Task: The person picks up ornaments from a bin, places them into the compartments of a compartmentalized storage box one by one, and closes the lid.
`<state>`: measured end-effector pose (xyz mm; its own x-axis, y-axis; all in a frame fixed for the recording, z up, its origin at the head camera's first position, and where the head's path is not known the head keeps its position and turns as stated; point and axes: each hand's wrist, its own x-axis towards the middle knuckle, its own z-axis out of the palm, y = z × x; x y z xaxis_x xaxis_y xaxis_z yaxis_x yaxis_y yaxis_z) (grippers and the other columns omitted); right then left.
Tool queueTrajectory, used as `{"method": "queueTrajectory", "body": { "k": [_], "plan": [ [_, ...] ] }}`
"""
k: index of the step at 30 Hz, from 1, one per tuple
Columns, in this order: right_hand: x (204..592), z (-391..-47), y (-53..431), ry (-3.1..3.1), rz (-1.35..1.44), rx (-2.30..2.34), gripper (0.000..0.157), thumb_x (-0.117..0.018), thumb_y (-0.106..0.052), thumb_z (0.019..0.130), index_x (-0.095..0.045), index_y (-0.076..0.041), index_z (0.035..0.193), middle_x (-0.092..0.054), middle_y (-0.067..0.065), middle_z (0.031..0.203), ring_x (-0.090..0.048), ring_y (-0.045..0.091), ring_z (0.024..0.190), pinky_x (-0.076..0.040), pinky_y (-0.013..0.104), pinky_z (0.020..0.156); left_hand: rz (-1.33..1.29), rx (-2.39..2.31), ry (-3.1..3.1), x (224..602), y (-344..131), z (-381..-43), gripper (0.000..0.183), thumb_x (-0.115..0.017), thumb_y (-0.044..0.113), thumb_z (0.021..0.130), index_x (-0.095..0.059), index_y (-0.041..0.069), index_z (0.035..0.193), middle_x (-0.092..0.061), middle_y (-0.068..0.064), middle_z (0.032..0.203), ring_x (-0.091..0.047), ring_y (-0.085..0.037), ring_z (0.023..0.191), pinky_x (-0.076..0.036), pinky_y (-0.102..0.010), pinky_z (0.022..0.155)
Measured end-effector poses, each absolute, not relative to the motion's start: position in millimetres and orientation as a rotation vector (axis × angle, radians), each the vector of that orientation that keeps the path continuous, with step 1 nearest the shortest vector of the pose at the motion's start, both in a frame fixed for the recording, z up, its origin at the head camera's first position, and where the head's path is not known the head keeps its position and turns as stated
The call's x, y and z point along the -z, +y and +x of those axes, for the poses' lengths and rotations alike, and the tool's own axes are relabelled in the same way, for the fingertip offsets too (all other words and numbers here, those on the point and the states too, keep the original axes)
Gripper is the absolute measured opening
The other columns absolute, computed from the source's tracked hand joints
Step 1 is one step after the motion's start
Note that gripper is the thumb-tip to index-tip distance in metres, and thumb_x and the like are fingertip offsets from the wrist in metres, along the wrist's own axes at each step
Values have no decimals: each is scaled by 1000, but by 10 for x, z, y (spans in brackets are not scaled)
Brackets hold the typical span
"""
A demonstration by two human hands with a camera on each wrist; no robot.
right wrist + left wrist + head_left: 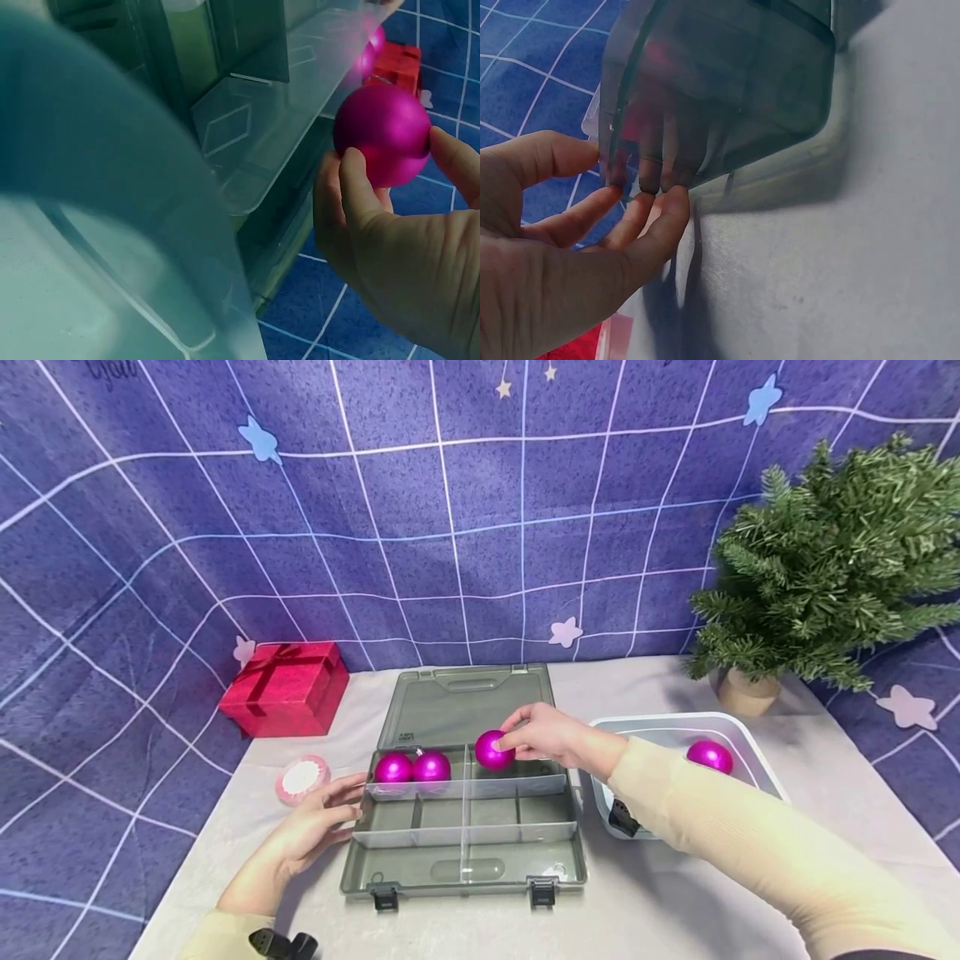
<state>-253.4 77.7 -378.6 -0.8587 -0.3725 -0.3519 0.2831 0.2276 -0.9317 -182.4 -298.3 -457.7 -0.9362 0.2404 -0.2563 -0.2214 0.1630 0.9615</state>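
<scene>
My right hand (551, 732) pinches a shiny magenta Christmas bauble (495, 750) over the back right compartment of a grey translucent divider box (463, 887). Up close in the right wrist view, the bauble (382, 135) sits between thumb and fingertips, above the box's clear divider (251, 142). Two more magenta baubles, one left (393, 768) and one right (432, 767), lie side by side in the back left compartment. Relaxed fingers of my left hand (311, 827) touch the box's left side; the left wrist view shows the fingertips against its wall (727, 112).
A white tub (750, 752) at right holds another magenta bauble (709, 757), partly behind my right sleeve. The box's lid (468, 706) lies open behind it. Around stand a red gift box (288, 689), a pink-rimmed round item (302, 778) and a small artificial Christmas tree (832, 560).
</scene>
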Motion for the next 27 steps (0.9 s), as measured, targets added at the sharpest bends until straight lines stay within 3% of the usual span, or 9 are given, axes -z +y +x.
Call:
{"method": "queueTrajectory", "body": {
  "k": [6, 12, 17, 23, 27],
  "plan": [
    [3824, -2524, 721, 2035, -41, 1605, 31, -73, 4, 84, -58, 8, 111, -56, 12, 98, -55, 19, 80, -54, 38, 92, 28, -1828, 2095, 4588, -2988, -1830, 70, -56, 0, 93, -27, -6, 156, -33, -32, 155, -53, -21, 117, -45, -41, 94],
    [3827, -2509, 725, 1980, -62, 1554, 37, -67, 2, 89, -54, 11, 123, -58, 10, 87, -57, 18, 76, -50, 45, 99, 35, -1827, 2093, 4593, -2991, -1835, 70, -56, 0, 93, -27, -7, 156, -33, -32, 155, -52, -21, 118, -45, -41, 94],
    [3830, -2501, 728, 1896, -100, 1530, 43, -60, 0, 92, -51, 14, 131, -60, 11, 94, -60, 21, 85, -48, 45, 101, 28, -1830, 2093, 4586, -2997, -1839, 70, -56, 1, 93, -27, -6, 156, -32, -32, 155, -52, -21, 118, -45, -41, 94],
    [3781, -2498, 767, 1871, -141, 1507, 38, -58, -1, 92, -54, 13, 127, -60, 13, 100, -61, 23, 92, -49, 44, 101, 27, -1830, 2097, 4589, -2997, -1836, 70, -56, 1, 93, -27, -6, 156, -32, -32, 155, -52, -22, 118, -45, -41, 93],
    [3643, -2501, 880, 1888, -212, 1488, 36, -57, -3, 94, -56, 11, 127, -62, 20, 113, -63, 32, 104, -50, 43, 100, 27, -1828, 2094, 4598, -2993, -1827, 70, -55, 1, 94, -26, -6, 157, -32, -32, 154, -52, -23, 117, -45, -41, 93]
  ]
}}
